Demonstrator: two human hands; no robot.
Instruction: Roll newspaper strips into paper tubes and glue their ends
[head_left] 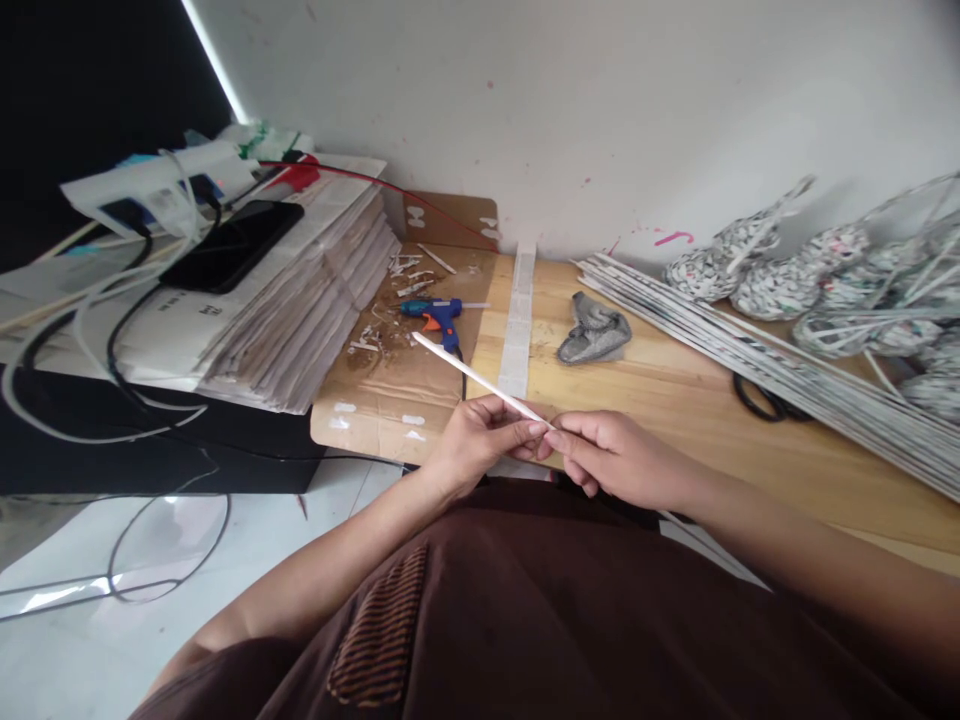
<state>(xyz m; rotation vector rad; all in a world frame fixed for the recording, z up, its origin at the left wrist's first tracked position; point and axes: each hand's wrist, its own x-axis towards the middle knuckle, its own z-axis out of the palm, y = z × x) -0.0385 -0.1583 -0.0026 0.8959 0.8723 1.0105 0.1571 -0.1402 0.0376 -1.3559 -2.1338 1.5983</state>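
Note:
A thin white rolled-paper stick [480,380] slants up to the left, held between my two hands above the table's front edge. My left hand [487,435] pinches it between thumb and fingers. Close beside it, the fingertips of my right hand [600,450] are closed on the stick's lower right end, partly hiding it. Just beyond the stick's upper end lies a blue glue gun [435,312] with an orange trigger, on a piece of stained cardboard [375,415]. A crumpled grey cloth [596,330] rests on the wood further right.
A tall stack of paper [300,320] with a black phone [232,245] and a power strip [157,190] on it stands at left, cables hanging down. Long paper sticks [750,350], black scissor handles [757,398] and balls of twisted paper cord [772,285] lie at right.

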